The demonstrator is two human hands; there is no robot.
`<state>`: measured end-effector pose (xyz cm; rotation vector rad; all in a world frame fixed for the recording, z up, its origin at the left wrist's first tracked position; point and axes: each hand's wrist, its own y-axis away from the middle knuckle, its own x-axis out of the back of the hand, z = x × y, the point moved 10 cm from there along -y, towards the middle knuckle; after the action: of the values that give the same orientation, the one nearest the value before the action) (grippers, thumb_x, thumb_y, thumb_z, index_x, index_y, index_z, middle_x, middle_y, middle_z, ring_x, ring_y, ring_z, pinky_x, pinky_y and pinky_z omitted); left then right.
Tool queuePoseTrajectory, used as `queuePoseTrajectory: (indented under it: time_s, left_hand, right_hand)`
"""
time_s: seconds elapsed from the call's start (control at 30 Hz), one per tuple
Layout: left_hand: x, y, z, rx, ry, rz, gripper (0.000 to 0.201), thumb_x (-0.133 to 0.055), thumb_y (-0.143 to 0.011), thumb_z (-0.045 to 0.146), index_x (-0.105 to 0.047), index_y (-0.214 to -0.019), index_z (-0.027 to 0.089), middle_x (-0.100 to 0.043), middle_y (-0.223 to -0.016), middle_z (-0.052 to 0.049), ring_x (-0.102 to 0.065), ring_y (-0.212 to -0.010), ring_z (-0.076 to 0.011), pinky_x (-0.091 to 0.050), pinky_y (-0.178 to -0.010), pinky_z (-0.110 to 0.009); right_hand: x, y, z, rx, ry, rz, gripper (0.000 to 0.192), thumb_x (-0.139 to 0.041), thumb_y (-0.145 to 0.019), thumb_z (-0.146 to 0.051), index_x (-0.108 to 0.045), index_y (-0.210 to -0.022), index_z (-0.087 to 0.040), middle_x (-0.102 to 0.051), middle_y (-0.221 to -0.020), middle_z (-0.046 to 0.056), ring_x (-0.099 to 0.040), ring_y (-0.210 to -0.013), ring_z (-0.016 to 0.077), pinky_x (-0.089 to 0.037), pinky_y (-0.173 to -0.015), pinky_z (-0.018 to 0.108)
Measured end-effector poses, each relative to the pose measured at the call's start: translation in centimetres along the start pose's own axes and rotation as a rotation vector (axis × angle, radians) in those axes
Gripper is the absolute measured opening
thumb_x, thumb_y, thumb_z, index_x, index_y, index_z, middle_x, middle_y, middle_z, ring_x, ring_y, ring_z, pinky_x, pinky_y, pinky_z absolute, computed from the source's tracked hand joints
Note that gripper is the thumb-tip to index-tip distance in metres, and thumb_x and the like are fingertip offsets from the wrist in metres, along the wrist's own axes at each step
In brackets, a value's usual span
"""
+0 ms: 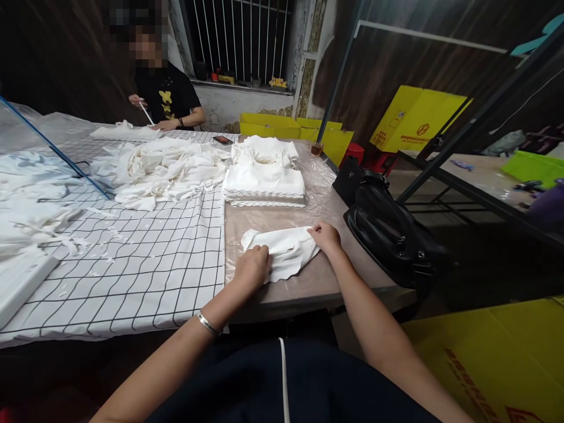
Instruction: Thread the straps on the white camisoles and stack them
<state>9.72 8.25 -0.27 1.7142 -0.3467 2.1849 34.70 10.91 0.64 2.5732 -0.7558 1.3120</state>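
A white cloth garment lies partly folded on the brown, plastic-covered part of the table, close to the front edge. My left hand, with a silver bangle at the wrist, is closed on its left side. Between the thumb and fingers of my right hand, the upper right corner is pinched. Just beyond the garment stands a neat stack of folded white garments, with looser ones on top. Fingertips of my left hand are partly hidden.
Left, loose white garments heap on a checked cloth. A black bag sits at the table's right edge. A phone and a small cup lie farther back. Across sits a person holding a white strip. Yellow boxes stand around.
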Motion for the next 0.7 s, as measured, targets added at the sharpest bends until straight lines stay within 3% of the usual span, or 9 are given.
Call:
queuePoseTrajectory:
  time_s: [0.1,0.17,0.27,0.33,0.4,0.5,0.6,0.7]
  left_hand:
    - [0.4,-0.3,-1.2,0.040,0.082,0.027,0.018,-0.041,-0.098,0.026,-0.058,-0.096,0.019,-0.068,-0.091,-0.010,-0.065,-0.086,-0.0257,-0.042,-0.069,-0.031]
    - [1.0,-0.6,-1.9,0.058,0.146,0.076,0.015,-0.042,-0.098,0.026,-0.056,-0.095,0.019,-0.068,-0.087,-0.009,-0.064,-0.081,-0.0247,-0.040,-0.065,-0.030]
    - [3.0,-1.2,-1.3,-0.024,0.220,0.212,0.013,-0.042,-0.096,0.022,-0.054,-0.091,0.020,-0.066,-0.086,-0.008,-0.062,-0.078,-0.0229,-0.041,-0.064,-0.030]
    - [4.9,-1.5,-0.2,-0.121,0.240,0.319,0.011,-0.043,-0.094,0.019,-0.054,-0.090,0.019,-0.065,-0.089,-0.008,-0.061,-0.081,-0.0221,-0.044,-0.067,-0.029]
    - [6.9,-1.5,0.7,-0.198,0.207,0.371,0.014,-0.041,-0.092,0.014,-0.055,-0.092,0.019,-0.064,-0.093,-0.009,-0.061,-0.084,-0.0214,-0.045,-0.071,-0.029]
    - [9.0,-1.3,0.6,-0.220,0.032,0.347,0.023,-0.038,-0.088,0.008,-0.059,-0.096,0.016,-0.063,-0.098,-0.011,-0.060,-0.084,-0.0217,-0.046,-0.072,-0.030]
    - [10.9,-1.4,-2.0,-0.126,-0.116,0.306,0.029,-0.040,-0.083,0.006,-0.062,-0.098,0.015,-0.063,-0.099,-0.012,-0.060,-0.082,-0.0230,-0.046,-0.069,-0.031]
    - [12.3,-2.5,-4.8,-0.061,-0.101,0.266,0.026,-0.045,-0.080,0.006,-0.066,-0.092,0.016,-0.063,-0.098,-0.011,-0.061,-0.081,-0.0230,-0.046,-0.069,-0.030]
  right_hand:
    - [1.0,0.0,0.0,0.010,-0.031,0.048,0.021,-0.065,-0.083,-0.030,-0.053,-0.069,-0.020,-0.059,-0.069,0.001,-0.057,-0.069,0.0195,-0.040,-0.062,0.026]
    - [1.5,0.4,-0.2,0.036,-0.089,0.091,0.017,-0.065,-0.084,-0.034,-0.057,-0.086,-0.019,-0.063,-0.084,0.004,-0.059,-0.077,0.0207,-0.044,-0.068,0.027]
    - [0.1,2.0,-3.2,0.242,-0.154,0.016,0.056,-0.078,-0.071,-0.034,-0.053,-0.118,-0.018,-0.059,-0.116,0.010,-0.058,-0.096,0.0243,-0.046,-0.080,0.032]
    - [-1.5,3.6,-6.4,0.439,-0.059,-0.062,0.072,-0.082,-0.065,-0.028,-0.048,-0.129,-0.024,-0.053,-0.130,0.009,-0.052,-0.110,0.0275,-0.043,-0.090,0.037]
    - [-2.0,4.3,-8.2,0.520,0.098,-0.042,0.062,-0.076,-0.071,-0.020,-0.053,-0.127,-0.026,-0.056,-0.126,0.007,-0.049,-0.113,0.0287,-0.037,-0.095,0.039]
    - [0.1,3.1,-7.6,0.411,0.262,0.096,0.032,-0.060,-0.079,-0.007,-0.063,-0.107,-0.021,-0.064,-0.105,0.007,-0.052,-0.102,0.0280,-0.035,-0.089,0.037]
    - [3.4,1.3,-5.7,0.334,0.350,0.179,0.021,-0.055,-0.079,-0.005,-0.065,-0.092,-0.018,-0.065,-0.097,0.008,-0.053,-0.095,0.0276,-0.034,-0.080,0.034]
    - [5.9,-0.5,-4.1,0.288,0.350,0.145,0.019,-0.057,-0.077,-0.003,-0.066,-0.083,-0.018,-0.065,-0.089,0.007,-0.055,-0.084,0.0241,-0.033,-0.069,0.029]
